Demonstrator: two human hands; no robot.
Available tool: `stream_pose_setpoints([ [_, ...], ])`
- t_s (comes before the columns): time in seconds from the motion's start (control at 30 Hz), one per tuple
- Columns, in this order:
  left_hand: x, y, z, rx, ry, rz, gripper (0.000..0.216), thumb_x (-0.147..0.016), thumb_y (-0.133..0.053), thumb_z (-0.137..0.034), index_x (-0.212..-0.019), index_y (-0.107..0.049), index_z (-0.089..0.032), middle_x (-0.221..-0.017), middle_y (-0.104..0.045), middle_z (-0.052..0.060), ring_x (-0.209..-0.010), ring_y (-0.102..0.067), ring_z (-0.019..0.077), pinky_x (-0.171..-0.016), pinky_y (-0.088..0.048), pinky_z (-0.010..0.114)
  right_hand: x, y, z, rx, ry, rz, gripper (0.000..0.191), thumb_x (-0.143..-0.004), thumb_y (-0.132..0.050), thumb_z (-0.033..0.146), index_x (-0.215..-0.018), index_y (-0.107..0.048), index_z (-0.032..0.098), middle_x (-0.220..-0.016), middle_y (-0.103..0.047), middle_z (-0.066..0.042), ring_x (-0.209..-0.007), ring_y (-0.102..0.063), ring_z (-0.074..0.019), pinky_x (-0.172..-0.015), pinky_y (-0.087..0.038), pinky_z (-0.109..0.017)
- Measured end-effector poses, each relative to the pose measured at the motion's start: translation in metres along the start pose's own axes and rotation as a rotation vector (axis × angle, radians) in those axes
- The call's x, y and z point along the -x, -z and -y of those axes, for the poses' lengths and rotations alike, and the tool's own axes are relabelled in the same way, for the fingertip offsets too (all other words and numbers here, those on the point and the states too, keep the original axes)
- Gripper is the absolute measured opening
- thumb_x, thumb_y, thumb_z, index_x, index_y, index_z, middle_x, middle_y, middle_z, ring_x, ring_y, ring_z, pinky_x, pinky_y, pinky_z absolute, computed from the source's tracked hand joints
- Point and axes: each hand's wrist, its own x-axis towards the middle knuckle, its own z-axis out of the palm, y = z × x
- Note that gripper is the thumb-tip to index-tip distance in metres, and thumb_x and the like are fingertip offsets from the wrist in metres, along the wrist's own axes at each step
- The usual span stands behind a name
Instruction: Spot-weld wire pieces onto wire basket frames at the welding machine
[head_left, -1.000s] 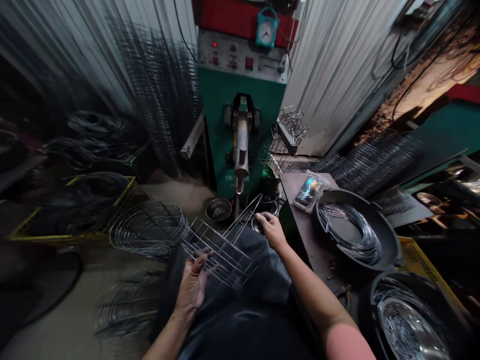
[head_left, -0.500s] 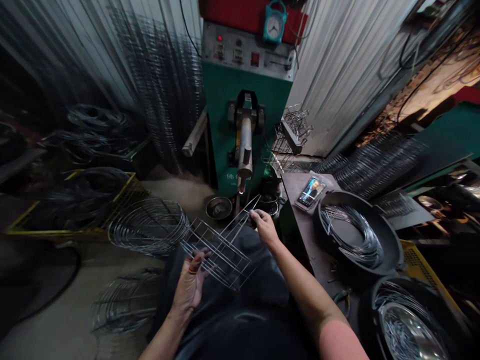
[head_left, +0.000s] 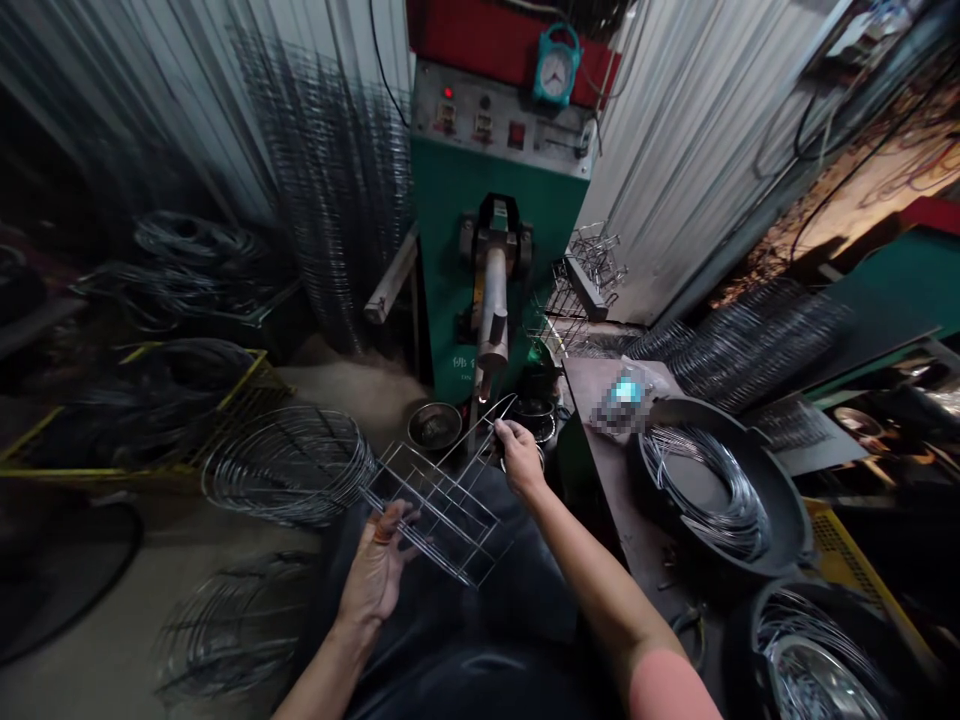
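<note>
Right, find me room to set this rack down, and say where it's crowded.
For the rack: bare floor lies between the wire coil and the green machine. The bench has a narrow strip left of the black pan. It's crowded by your right hand, around the steel bowl, and at the bench's far end.

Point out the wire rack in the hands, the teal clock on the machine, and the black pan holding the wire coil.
wire rack (head_left: 448, 484): head view, on a cross wire.
teal clock (head_left: 556, 68): head view, on its dial.
black pan (head_left: 752, 447): head view, on its rim.
</note>
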Motion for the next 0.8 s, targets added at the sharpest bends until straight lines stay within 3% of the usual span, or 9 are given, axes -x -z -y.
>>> stream_pose_setpoints([
  [0.33, -0.015, -0.014, -0.01, -0.048, -0.003, 0.0, 0.038, -0.054, -0.074, -0.039, -0.084, -0.058, -0.022, -0.086, -0.057, 0.001, -0.083, -0.055, 0.0189, -0.067, -0.049, 0.037, -0.024, -0.002, 0.007, 0.052, -0.008, 0.011, 0.034, -0.065, -0.061, 0.049, -0.061, -0.049, 0.018, -0.055, -0.046, 0.004, -0.048, -0.038, -0.0068, -0.045, -0.029, -0.021],
  [0.6, -0.017, -0.026, -0.019, -0.076, -0.014, -0.013, 0.026, -0.061, -0.069, -0.031, -0.084, -0.06, -0.022, -0.088, -0.055, 0.003, -0.083, -0.053, 0.0193, -0.061, -0.05, 0.035, -0.041, -0.004, 0.009, 0.02, -0.044, 0.006, 0.035, -0.062, -0.064, 0.051, -0.06, -0.051, 0.018, -0.052, -0.048, 0.004, -0.045, -0.038, -0.007, -0.043, -0.029, -0.022],
  [0.8, -0.012, -0.026, -0.008, -0.078, -0.077, -0.044, 0.031, -0.055, -0.073, -0.035, -0.081, -0.06, -0.024, -0.098, -0.055, 0.003, -0.09, -0.051, 0.0215, -0.059, -0.05, 0.033, -0.009, 0.019, 0.011, 0.147, -0.107, 0.158, 0.037, -0.064, -0.064, 0.052, -0.074, -0.058, 0.017, -0.063, -0.058, 0.002, -0.056, -0.05, -0.0092, -0.055, -0.039, -0.022],
])
